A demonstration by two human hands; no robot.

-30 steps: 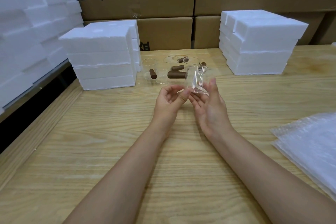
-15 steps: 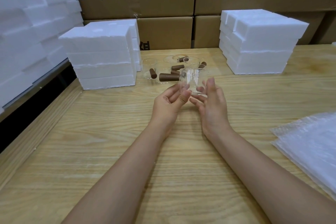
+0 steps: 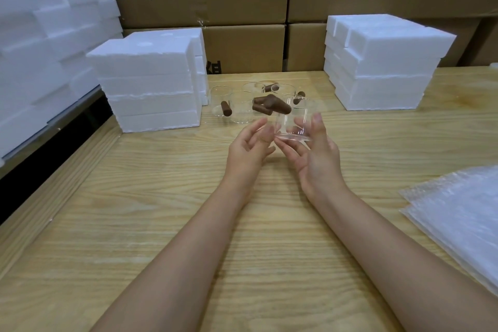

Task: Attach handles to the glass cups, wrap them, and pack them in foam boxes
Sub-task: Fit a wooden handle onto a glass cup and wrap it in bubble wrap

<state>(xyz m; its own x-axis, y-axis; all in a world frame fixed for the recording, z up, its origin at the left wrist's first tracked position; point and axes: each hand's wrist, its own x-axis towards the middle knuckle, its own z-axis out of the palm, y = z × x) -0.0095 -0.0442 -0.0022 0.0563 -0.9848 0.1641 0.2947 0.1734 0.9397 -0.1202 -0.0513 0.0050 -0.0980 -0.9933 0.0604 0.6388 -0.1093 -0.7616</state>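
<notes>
**Glass cup (image 3: 295,127) in hand, handle step**

Right hand (image 3: 318,162) grips the cup above the counter (image 3: 188,224); left hand (image 3: 248,151) is loosely open just beside. Brown handle (image 3: 279,105) seems fitted at the rim. Next, I think, wrapping with bubble sheets (image 3: 458,213).

Left hand (image 3: 249,147): bare, slim fingers, a short trimmed thumbnail showing.
Right hand (image 3: 314,159): bare, slim fingers, palm creases faintly visible.
Left forearm (image 3: 188,237): bare and smooth from the wrist to the lower edge of the view.
Right forearm (image 3: 390,237): bare and smooth likewise.
Upper arms, clothing: cut off by the lower edge.
</notes>
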